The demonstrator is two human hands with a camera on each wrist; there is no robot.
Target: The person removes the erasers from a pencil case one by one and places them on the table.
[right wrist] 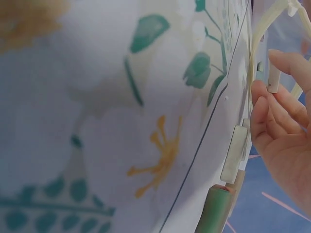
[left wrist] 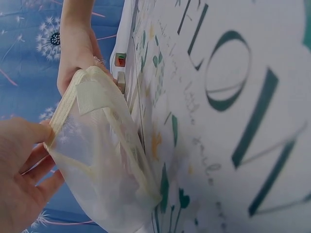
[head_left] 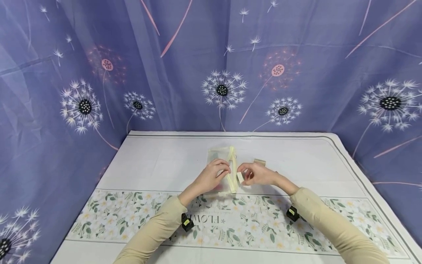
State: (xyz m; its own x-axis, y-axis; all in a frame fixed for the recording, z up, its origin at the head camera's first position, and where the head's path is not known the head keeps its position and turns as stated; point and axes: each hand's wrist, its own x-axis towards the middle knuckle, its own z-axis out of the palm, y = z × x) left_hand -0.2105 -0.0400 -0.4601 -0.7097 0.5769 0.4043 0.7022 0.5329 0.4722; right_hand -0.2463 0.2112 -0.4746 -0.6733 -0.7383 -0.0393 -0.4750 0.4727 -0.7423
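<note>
A sheer mesh pouch with pale yellow trim (head_left: 234, 172) stands with its mouth apart on the table, between both hands. My left hand (head_left: 212, 174) pinches the trimmed edge of the pouch between thumb and fingers; in the left wrist view that mesh pouch (left wrist: 92, 145) hangs wide from the grip. Just right of the mouth, my right hand (head_left: 258, 173) holds a small off-white block (head_left: 240, 178). The right wrist view shows this block (right wrist: 273, 77) upright between thumb and fingertips, close beside the yellow trim (right wrist: 260, 36). Some coloured shapes show faintly through the mesh.
Behind the right hand lies a tan block (head_left: 259, 162). From the right wrist, a green block (right wrist: 213, 208) and a pale block (right wrist: 234, 154) are seen in a row beneath that hand. A floral-printed cloth (head_left: 132, 216) covers the table, and a purple dandelion curtain (head_left: 184, 73) surrounds it.
</note>
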